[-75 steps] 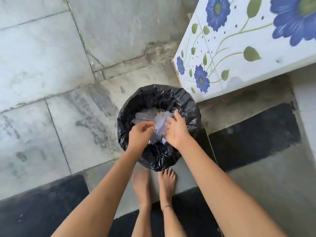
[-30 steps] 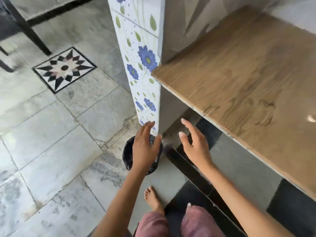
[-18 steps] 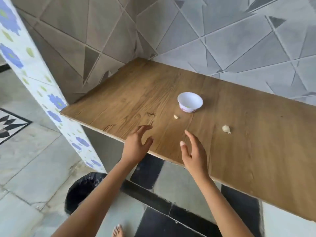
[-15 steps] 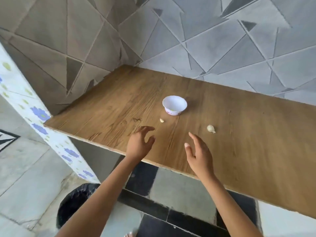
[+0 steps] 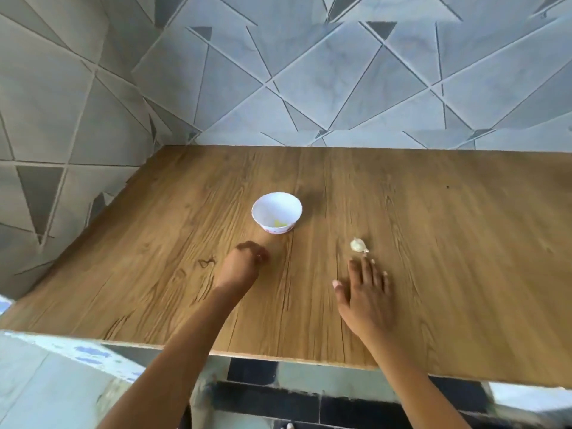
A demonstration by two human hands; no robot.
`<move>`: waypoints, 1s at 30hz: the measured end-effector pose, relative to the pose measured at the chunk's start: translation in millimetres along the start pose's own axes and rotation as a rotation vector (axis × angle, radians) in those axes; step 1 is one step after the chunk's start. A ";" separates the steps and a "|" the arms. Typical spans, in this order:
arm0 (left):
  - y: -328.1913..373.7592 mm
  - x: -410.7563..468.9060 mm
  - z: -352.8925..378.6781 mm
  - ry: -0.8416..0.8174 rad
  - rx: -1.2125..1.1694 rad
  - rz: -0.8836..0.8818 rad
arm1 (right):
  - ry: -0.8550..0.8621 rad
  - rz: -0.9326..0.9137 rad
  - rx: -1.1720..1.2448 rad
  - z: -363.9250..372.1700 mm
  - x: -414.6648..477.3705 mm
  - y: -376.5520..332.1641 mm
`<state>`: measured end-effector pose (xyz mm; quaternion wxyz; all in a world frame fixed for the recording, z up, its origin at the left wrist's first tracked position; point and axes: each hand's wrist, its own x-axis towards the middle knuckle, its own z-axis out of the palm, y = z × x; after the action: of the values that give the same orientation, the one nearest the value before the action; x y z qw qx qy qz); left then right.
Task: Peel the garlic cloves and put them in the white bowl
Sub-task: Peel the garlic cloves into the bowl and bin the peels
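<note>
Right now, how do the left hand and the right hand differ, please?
The left hand has its fingers curled, near the white bowl; the right hand has its fingers straight and spread. The right hand points at the garlic clove; whether the left hand holds anything is hidden. Both are over the wooden table.

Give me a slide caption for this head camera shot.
Open right hand just short of a garlic clove on the wooden table; curled left hand near the white bowl.

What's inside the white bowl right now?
The bowl holds a small yellowish piece near its bottom, likely peeled garlic. Otherwise bare white inside; the near wall hides a little of the floor.
</note>
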<state>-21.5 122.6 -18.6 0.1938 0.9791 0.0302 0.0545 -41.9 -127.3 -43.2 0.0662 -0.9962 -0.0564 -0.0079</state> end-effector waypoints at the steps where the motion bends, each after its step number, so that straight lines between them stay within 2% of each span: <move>1: -2.6 1.3 -2.6 0.014 -0.034 0.002 | -0.009 -0.003 -0.005 0.3 2.1 -0.1; 5: 9.2 27.5 -33.7 0.232 -0.294 0.001 | -0.025 -0.006 0.000 2.8 4.7 -0.6; 7: 21.3 56.3 -49.8 0.240 -0.284 0.024 | -0.029 -0.002 -0.003 4.9 6.5 -3.4; 9: 28.4 91.4 -55.5 0.102 -0.096 0.014 | -0.032 -0.003 0.005 6.0 9.6 -6.1; 11: 31.9 119.2 -49.6 -0.133 0.179 -0.002 | -0.013 0.000 0.008 5.1 9.9 -8.8; 13: 33.0 134.0 -38.4 -0.313 0.354 0.013 | 0.005 0.004 0.004 3.2 7.9 -10.0; 16: 27.2 140.6 -29.7 -0.377 0.398 0.020 | 0.001 -0.009 0.052 -1.6 6.4 -12.2; 18: 30.0 140.0 -34.6 -0.329 0.379 0.016 | 0.042 -0.024 0.187 -5.2 6.0 -11.1; 19: 34.7 137.5 -37.4 -0.254 0.339 0.030 | 0.095 -0.019 0.315 -7.4 4.6 -9.7; 22: 69.6 112.7 -41.2 -0.043 0.052 0.235 | 0.252 0.036 0.692 -11.6 0.8 -2.4; 24: 101.3 92.5 -33.4 -0.127 -0.107 0.435 | 0.264 0.084 0.777 -14.2 1.1 2.4; 26: 126.6 80.8 -13.7 -0.244 -0.109 0.555 | 0.237 0.137 0.832 -14.8 4.7 9.8; 30: 144.1 80.8 27.1 -0.320 0.012 0.545 | 0.140 0.247 1.050 -21.1 19.2 25.2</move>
<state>67.4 -14.1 19.3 0.1687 0.9483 -0.2639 -0.0503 -20.2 -152.8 -25.1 0.5589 -0.8255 0.0695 -0.0371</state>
